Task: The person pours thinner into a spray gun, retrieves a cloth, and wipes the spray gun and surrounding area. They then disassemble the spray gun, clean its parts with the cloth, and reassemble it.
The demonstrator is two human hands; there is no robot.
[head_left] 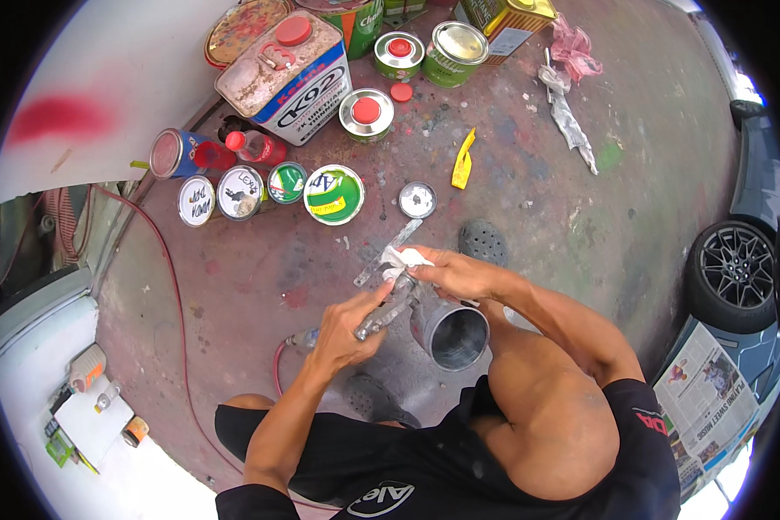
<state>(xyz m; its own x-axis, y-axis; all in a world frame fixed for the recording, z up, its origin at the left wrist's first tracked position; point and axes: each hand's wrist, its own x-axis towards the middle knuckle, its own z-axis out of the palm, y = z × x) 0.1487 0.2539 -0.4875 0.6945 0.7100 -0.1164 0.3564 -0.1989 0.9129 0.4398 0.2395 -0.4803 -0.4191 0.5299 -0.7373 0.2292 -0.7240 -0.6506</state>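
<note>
My left hand (347, 325) is wrapped round the handle of a paint-smeared grey spray gun (396, 309). The gun's round cup (458, 340) has its open, dark mouth turned toward me. At the front end of the gun, my right hand (455, 273) pinches a crumpled white rag (400, 260) against the metal. The left fingertips touch the rag as well. A flat grey stirring stick (405, 234) shows just beyond the rag, partly hidden. On the floor past it stands a small round can or lid (418, 200) with white on top.
Paint tins (334, 195) and a large square thinner can (295, 82) stand ahead on the left. A yellow strip (464, 160) and a dirty rag (568, 121) lie farther off. A red air hose (178, 295) crosses the left floor. A car wheel (737, 276) is at right.
</note>
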